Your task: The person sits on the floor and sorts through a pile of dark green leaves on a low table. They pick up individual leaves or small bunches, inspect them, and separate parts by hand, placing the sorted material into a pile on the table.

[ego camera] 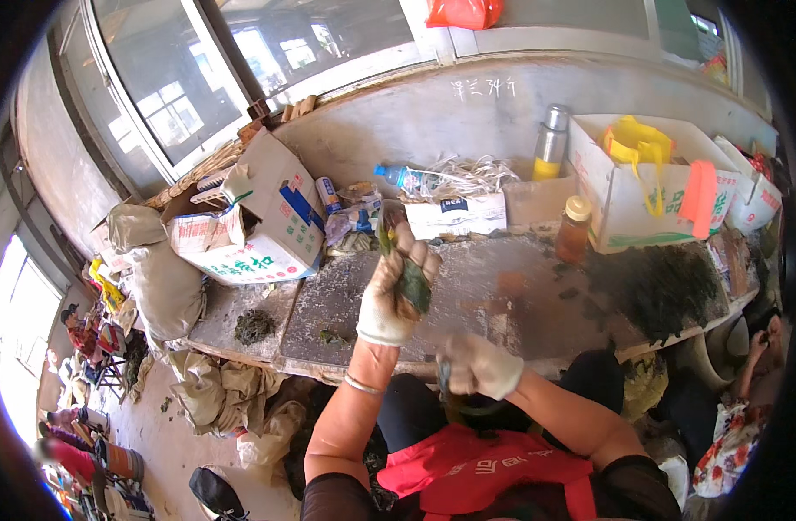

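My left hand (392, 296), in a whitish work glove, is raised over the worktable and closed around a dark green leafy bundle (413, 286). Part of the bundle sticks up past the thumb side; the rest is hidden in the fist. My right hand (479, 366), gloved too, is blurred near the table's front edge with its fingers curled. A small dark sliver shows at its fingertips; whether it is gripped is unclear. Below both hands is the stained worktable (372, 293), with a little green scrap (333, 337) left of centre and a dark clump of plant matter (255, 326) further left.
Along the wall stand an open carton (261, 221), a white box of pale strips (456, 213), a steel flask (551, 142), an amber jar (573, 229) and a larger carton (658, 195). Dark material (665, 293) covers the table's right end. Sacks (222, 391) lie left; people sit both sides.
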A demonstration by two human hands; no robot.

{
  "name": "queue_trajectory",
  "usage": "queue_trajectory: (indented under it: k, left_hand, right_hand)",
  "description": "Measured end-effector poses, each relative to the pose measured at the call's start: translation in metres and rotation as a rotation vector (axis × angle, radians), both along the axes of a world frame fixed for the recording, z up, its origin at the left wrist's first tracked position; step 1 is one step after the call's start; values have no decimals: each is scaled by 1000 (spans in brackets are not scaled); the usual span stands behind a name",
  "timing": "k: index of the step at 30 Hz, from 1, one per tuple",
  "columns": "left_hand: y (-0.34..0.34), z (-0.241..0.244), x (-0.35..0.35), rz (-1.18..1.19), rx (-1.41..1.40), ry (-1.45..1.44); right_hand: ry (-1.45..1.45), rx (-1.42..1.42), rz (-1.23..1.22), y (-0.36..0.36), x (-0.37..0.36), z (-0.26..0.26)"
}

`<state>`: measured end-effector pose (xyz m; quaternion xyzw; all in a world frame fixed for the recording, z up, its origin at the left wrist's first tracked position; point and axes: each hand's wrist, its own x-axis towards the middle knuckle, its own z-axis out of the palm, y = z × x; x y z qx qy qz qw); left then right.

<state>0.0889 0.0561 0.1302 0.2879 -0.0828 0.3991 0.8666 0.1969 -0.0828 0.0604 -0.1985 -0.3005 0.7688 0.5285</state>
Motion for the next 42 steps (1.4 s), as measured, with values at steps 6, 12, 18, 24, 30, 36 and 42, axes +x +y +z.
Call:
queue_trajectory:
  k: [6,12,18,24,30,36,42]
  left_hand:
    - [8,-41,-23,-42,-100,31]
    - [-9,-29,-9,49,-117,-137]
    - [-43,-26,-13,-30,-81,-76]
    - [4,-81,-45,159,-225,162]
    - [86,-149,-105,953,881,1360]
    - [-84,-55,-22,-74,878,552]
    - [-126,-61,2,-421,644,879]
  right_hand:
    - [229,-177,-253,-4,8,26]
    - [25,-366,-33,-30,-26,10]
    - [315,-334,-260,-5,-19,-1]
    - [237,-64,-409,-23,12,36]
    - [-177,-138,-373,-51,22,54]
    - [-370,-170,-524,-76,10,49]
    - [-739,-74,-657,-118,50,58]
